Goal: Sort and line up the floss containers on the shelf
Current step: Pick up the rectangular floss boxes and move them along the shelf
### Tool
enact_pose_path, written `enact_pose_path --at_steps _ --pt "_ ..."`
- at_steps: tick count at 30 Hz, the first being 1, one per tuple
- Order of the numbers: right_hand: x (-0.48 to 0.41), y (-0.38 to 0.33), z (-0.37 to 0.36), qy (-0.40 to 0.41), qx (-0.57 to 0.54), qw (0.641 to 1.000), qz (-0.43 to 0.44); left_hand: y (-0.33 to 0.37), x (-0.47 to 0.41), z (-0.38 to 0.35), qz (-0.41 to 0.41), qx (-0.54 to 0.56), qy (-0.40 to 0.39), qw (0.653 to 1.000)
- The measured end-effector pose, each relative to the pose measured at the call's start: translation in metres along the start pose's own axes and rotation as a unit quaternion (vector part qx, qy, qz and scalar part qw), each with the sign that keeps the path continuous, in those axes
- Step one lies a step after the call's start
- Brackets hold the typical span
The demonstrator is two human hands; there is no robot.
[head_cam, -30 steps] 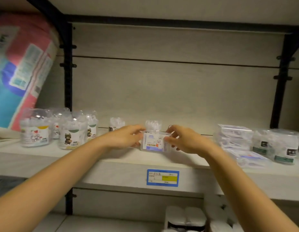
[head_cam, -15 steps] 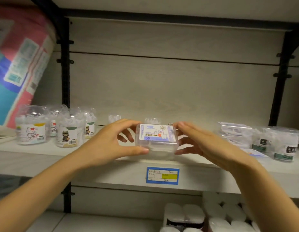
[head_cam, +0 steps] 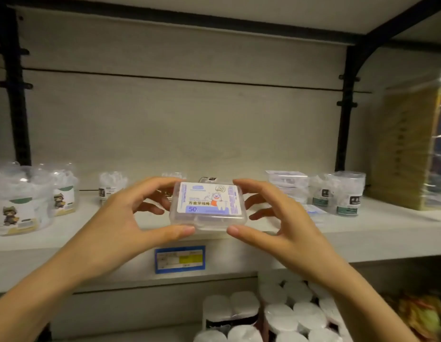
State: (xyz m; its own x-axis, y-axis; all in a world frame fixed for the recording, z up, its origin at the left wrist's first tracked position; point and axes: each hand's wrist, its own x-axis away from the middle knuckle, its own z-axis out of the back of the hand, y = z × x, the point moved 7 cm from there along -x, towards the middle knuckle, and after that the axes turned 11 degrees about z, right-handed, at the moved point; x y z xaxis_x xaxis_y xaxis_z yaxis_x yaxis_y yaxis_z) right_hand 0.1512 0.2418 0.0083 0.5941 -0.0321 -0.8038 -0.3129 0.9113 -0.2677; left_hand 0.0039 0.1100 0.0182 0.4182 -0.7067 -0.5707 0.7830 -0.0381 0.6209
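Grip: left hand [head_cam: 120,218] and right hand [head_cam: 281,218] pinching one flat floss box [head_cam: 208,206] by its ends, label showing, raised off the shelf [head_cam: 377,228]. Step: sorting. Next, likely: square placement beside matching boxes [head_cam: 286,180], right.

The clear rectangular floss box [head_cam: 208,206] sits level with its white-and-purple label marked "50" facing the camera. The left hand [head_cam: 123,218] and right hand [head_cam: 283,218] pinch its ends above the shelf [head_cam: 362,233] front edge. Cat-label tubs [head_cam: 17,211] stand upright at the left of the shelf and green-label tubs [head_cam: 338,193] at the right.
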Motion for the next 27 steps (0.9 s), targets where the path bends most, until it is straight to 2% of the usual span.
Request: enact_pose_path --at_steps 7,15,21,27 --pt "0.028 0.043 0.082 0.046 0.002 0.997 -0.055 0.045 -0.034 -0.075 0.008 0.040 0.047 0.998" --pt "0.050 0.107 0.120 0.026 -0.015 0.995 -0.096 0.052 -0.058 -0.147 0.069 0.034 0.058 0.995" --pt "0.054 0.116 0.114 0.002 0.039 0.995 -0.094 0.049 -0.059 -0.157 0.103 -0.057 0.036 0.992" --pt "0.053 0.116 0.111 0.003 0.097 0.992 -0.077 0.046 -0.057 -0.159 0.113 -0.157 0.066 0.979"
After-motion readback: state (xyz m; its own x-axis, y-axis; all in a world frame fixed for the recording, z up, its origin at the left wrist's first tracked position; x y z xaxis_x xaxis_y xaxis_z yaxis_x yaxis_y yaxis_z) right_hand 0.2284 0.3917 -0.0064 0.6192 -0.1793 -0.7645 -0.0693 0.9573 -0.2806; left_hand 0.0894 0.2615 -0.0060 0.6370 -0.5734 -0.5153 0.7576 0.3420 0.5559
